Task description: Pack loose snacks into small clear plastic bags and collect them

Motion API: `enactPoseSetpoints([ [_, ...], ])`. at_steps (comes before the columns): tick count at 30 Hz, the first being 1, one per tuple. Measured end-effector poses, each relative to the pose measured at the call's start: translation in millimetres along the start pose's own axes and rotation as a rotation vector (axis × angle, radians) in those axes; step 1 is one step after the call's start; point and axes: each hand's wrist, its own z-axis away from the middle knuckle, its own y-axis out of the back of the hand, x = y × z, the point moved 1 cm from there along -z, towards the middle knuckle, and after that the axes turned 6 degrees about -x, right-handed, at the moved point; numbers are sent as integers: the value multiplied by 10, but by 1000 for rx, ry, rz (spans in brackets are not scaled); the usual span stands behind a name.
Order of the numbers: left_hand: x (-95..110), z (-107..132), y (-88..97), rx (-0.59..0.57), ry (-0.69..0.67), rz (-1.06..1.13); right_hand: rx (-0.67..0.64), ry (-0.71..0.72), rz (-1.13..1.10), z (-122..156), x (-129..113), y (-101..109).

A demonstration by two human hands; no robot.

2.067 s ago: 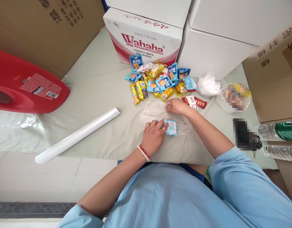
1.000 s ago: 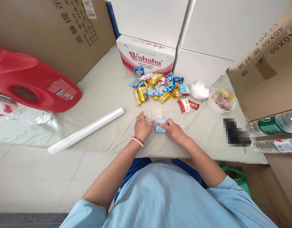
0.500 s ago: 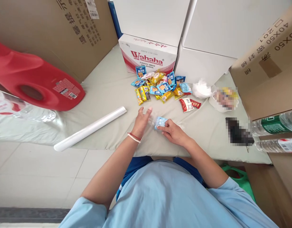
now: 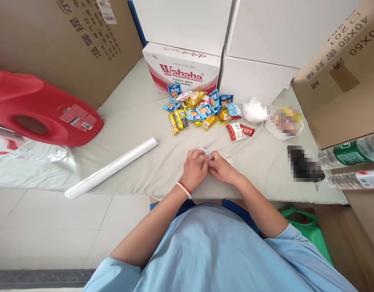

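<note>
My left hand and my right hand meet at the front of the cloth-covered table, fingertips pinched together. Between them is crinkled clear plastic wrap, with a loose edge spreading out past the right fingers. A light-blue snack packet lies under the fingers, mostly hidden by them. Ahead of the hands is a pile of small snack packets in blue, yellow and red. Two red packets lie just right of that pile.
To the left, a white roll lies slanted near a red jug. A Wahaha box stands behind the pile. Crumpled white plastic, a blurred bowl and water bottles are on the right.
My left hand has moved right and closed its fingers beside the right hand. The blue packet, plainly visible before, is now mostly covered. The view has shifted slightly.
</note>
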Motion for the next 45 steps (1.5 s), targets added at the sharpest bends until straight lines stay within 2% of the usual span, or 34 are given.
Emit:
enactPoseSetpoints([
  [3, 78, 38, -93, -136, -64, -206, 21, -9, -223, 121, 104, 169],
  [5, 92, 87, -123, -216, -82, -332, 176, -171, -278, 216, 211, 299],
  [7, 101, 159, -152, -264, -98, -439, 385, -398, -129, 303, 300, 379],
  [8, 106, 197, -169, -279, -103, -484, 448, -495, -2, 337, 325, 390],
  [9, 110, 234, -188, -292, -105, -521, 461, -565, 125, 365, 335, 381],
  [11, 113, 289, -223, -315, -95, -571, 386, -618, 307, 403, 321, 335],
  [13, 115, 314, -248, -337, -81, -583, 318, -591, 353, 426, 271, 309],
  [16, 140, 305, -271, -347, -80, -548, 304, -537, 226, 377, 160, 364],
  [19, 190, 268, -288, -344, -83, -495, 271, -494, 31, 135, 47, 390],
  [22, 176, 219, -246, -340, -54, -419, 236, -431, 5, -212, -11, 263],
  [25, 19, 181, -100, -358, -63, -191, 267, -395, 22, -427, 19, 72],
  [27, -130, 164, 20, -284, -60, 52, 304, -364, 31, -449, 54, -20],
  [29, -260, 138, 100, -87, 65, 204, 329, -350, 30, -408, 77, -66],
  [31, -320, 88, 97, 42, 268, 177, 348, -360, 2, -355, 77, -76],
  [33, -288, 15, 22, -18, 383, 53, 358, -374, -49, -312, 53, -67],
  [35, -189, -47, -70, -100, 397, -49, 358, -397, -130, -273, 13, -52],
  [36, -126, -62, -107, -91, 381, -87, 360, -415, -186, -248, -12, -44],
  [38, 8, -46, -160, 0, 313, -149, 380, -453, -335, -171, -66, -32],
  [40, 136, 23, -207, 52, 161, -189, 402, -469, -510, -56, -115, -33],
  [42, 235, 120, -267, 1, -27, -203, 403, -479, -648, 89, -141, -55],
  [45, 309, 259, -355, -166, -268, -149, 411, -542, -749, 324, -97, -120],
])
